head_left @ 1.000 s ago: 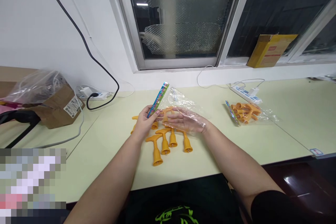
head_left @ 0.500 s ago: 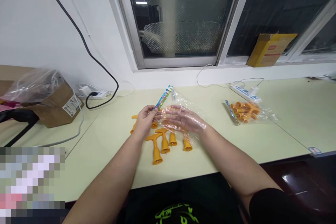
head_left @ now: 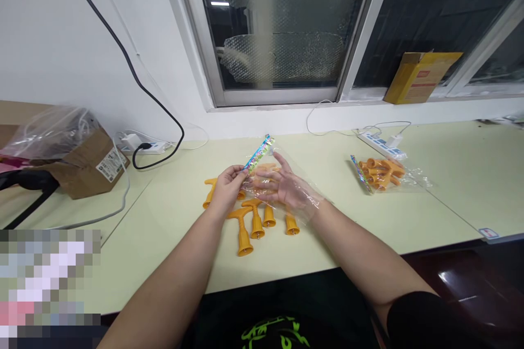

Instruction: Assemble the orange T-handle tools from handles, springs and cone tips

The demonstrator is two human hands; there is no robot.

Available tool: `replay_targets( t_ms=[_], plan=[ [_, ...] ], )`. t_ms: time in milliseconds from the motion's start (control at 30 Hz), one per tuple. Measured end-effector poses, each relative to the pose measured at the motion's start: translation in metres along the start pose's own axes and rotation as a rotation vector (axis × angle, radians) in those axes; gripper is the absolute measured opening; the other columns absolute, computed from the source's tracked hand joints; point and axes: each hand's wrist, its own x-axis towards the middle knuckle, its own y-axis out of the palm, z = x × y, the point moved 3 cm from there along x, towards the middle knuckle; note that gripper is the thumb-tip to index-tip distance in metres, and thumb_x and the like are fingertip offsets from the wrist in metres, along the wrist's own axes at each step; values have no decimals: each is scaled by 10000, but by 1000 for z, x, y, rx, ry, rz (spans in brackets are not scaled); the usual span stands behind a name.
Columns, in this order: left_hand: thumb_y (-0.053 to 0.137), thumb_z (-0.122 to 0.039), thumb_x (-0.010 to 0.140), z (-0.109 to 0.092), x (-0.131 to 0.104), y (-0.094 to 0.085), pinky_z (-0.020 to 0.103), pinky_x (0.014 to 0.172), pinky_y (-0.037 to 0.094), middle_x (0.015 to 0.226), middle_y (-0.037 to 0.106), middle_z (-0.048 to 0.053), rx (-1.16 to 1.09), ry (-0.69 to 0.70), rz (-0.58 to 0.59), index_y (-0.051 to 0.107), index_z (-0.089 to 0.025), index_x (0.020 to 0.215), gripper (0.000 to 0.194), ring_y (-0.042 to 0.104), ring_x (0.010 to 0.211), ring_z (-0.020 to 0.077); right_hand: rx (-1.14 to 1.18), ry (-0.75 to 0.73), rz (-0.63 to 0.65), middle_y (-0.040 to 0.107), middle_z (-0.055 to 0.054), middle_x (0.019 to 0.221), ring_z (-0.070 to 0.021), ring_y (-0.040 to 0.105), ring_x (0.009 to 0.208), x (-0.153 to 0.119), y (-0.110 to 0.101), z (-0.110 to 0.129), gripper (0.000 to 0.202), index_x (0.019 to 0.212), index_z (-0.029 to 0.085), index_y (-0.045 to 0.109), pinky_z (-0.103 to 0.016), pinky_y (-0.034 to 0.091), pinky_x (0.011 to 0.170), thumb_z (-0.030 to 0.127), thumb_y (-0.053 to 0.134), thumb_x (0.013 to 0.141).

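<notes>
Here's the left hand [head_left: 229,188], thumb and fingers pinching the lower end of the printed header strip [head_left: 258,155] on a clear plastic bag [head_left: 305,204]. That bag is the centre of our clock, with twelve towards the window [head_left: 282,27], and the strip slants up towards one.

And the right hand [head_left: 286,188]? It's in the bag to the wrist, fingers spread wide, thumb up, palm turned towards nine, film wrinkling around it!

Below, orange T-handled pieces [head_left: 244,234] lie on the pale table [head_left: 164,245]: the nearest at seven, flared end towards the person, another at six, one more out at nine beside the left hand. More orange shows through the film; whether under or inside the bag, I can't tell.

Over at three, well apart, a filled bag [head_left: 379,174] lies packed with orange pieces, its own printed strip facing nine. Just behind it, between two and three, sits a power strip [head_left: 380,144] with a white plug. A yellow box [head_left: 423,77] leans on the sill at two, and at nine, far off, there's an open cardboard box [head_left: 85,174] topped with plastic.
</notes>
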Motion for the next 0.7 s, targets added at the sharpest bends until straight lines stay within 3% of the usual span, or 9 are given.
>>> replay_targets(
  t_ms=[233, 433, 567, 700],
  plan=[
    [929, -367, 641, -5, 4, -5, 238, 609, 515, 770, 691, 3, -119, -16, -113, 714, -150, 903, 403, 629, 641, 112, 62, -52, 17, 595, -37, 1439, -283, 692, 1169, -2, -3, 11, 797, 1522, 513, 269, -635, 558, 982, 515, 730, 871],
    [858, -334, 725, -14, 10, -14, 276, 782, 568, 869, 736, 17, -347, 65, -261, 685, -174, 881, 282, 687, 798, 143, 82, -51, -15, 582, -31, 1447, -264, 692, 1159, -1, -6, 16, 656, 1491, 513, 306, -655, 531, 997, 543, 622, 917],
    [743, -441, 866, -14, 1, 3, 351, 926, 585, 1055, 755, 67, -446, -44, -123, 698, -197, 1010, 287, 717, 1007, 215, 84, -70, -9, 592, -13, 1451, -262, 681, 1192, -1, -2, 13, 638, 1495, 538, 285, -665, 505, 1027, 539, 580, 929],
    [684, -503, 911, -6, -8, 17, 381, 885, 613, 1110, 737, 108, -422, -204, 1, 686, -190, 1053, 344, 729, 1005, 251, 26, -45, 12, 626, -31, 1422, -244, 704, 1149, 2, 2, 10, 634, 1493, 464, 351, -594, 508, 1065, 510, 614, 919]
  ],
)
